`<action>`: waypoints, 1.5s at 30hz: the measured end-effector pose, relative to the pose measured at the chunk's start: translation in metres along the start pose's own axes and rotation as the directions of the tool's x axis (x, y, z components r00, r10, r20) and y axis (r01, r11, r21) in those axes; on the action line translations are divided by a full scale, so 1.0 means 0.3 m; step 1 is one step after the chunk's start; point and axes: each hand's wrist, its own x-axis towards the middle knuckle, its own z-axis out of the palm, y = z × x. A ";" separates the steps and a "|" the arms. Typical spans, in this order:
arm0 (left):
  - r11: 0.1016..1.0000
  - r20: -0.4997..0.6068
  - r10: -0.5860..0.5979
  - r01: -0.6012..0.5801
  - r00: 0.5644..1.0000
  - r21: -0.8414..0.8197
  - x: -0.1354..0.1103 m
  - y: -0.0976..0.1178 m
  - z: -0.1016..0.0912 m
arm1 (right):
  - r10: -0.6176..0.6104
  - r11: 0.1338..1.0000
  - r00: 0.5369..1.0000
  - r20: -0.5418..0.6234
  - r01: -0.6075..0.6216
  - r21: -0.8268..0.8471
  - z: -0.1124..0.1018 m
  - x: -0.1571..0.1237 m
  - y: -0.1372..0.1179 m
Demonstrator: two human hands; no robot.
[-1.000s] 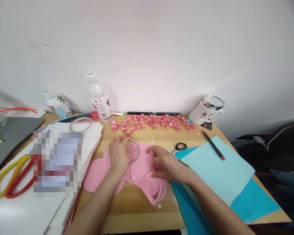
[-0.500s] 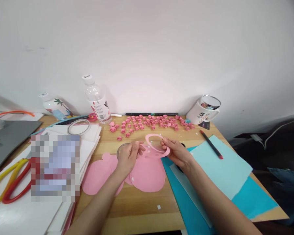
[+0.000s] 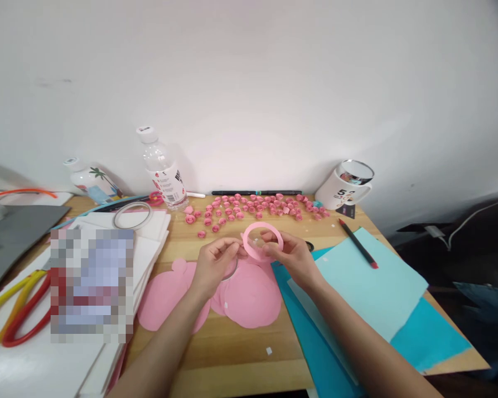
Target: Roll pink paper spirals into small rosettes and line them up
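Observation:
My right hand (image 3: 292, 257) grips a pink paper ring (image 3: 279, 243) by its right side, thumb in front and fingers behind. Close to the ring's left edge is my left hand (image 3: 216, 265), its fingertips pinched together; what they hold is hidden. Below the hands, flat rounded pink paper cutouts (image 3: 255, 301) overlap on the wooden table (image 3: 232, 359). A thin grey ring (image 3: 234, 272) lies over the cutouts, partly covered by my left hand. Behind, many small rolled pink paper flowers (image 3: 251, 207) are spread out.
Blue paper sheets (image 3: 369, 287) with a dark pen (image 3: 359, 243) lie right, near a white mug (image 3: 344, 185). A water bottle (image 3: 164, 171) stands back left. Red-and-yellow-handled scissors (image 3: 25, 309) rest on a white paper stack (image 3: 149, 249). The wall (image 3: 249, 110) closes off the back.
The pink paper ring has turned to face me more squarely and shifted slightly left. My left hand has lowered a little, and more of the grey ring's right side shows.

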 end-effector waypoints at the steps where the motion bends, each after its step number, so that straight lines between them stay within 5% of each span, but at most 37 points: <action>1: 1.000 0.009 0.002 -0.002 1.000 -0.011 -0.001 -0.001 0.000 | 0.004 1.000 1.000 -0.018 -0.005 -0.017 0.000 0.001 0.004; 10: 0.990 0.093 0.022 -0.009 0.995 -0.142 -0.007 -0.008 0.003 | 0.005 0.998 0.999 0.050 -0.008 0.060 0.011 -0.004 0.016; 19: 0.986 0.228 0.047 -0.009 0.972 -0.164 -0.022 -0.006 0.015 | 0.144 0.952 0.979 0.146 -0.178 0.249 0.020 0.003 0.027; 30: 0.990 0.206 -0.041 0.068 0.978 -0.123 -0.022 -0.015 0.026 | -0.104 0.992 0.987 0.120 0.095 0.077 0.029 -0.016 -0.007; 36: 0.997 0.018 -0.047 0.046 0.999 0.060 -0.019 -0.030 0.023 | -0.170 0.968 0.984 0.055 0.177 -0.179 -0.025 0.011 -0.020; 38: 0.998 -0.018 -0.055 0.055 0.998 0.034 -0.015 -0.032 0.021 | -0.243 0.864 0.969 0.030 0.231 -0.448 -0.110 0.056 -0.033; 39: 0.998 -0.030 -0.056 0.057 0.998 0.015 -0.014 -0.031 0.020 | -0.331 0.738 0.944 0.010 0.265 -0.620 -0.163 0.084 -0.039; 41: 0.999 -0.034 -0.052 0.052 0.998 -0.009 -0.013 -0.026 0.018 | -0.475 0.339 0.878 0.051 0.236 -0.911 -0.273 0.142 -0.049; 43: 0.999 -0.029 -0.047 0.047 0.998 -0.011 -0.016 -0.021 0.018 | -0.426 -0.027 0.895 0.136 0.138 -0.990 -0.368 0.189 -0.051; 45: 0.999 -0.031 -0.041 0.041 0.999 0.004 -0.018 -0.018 0.018 | -0.316 -0.246 0.927 0.201 0.124 -0.961 -0.429 0.220 -0.042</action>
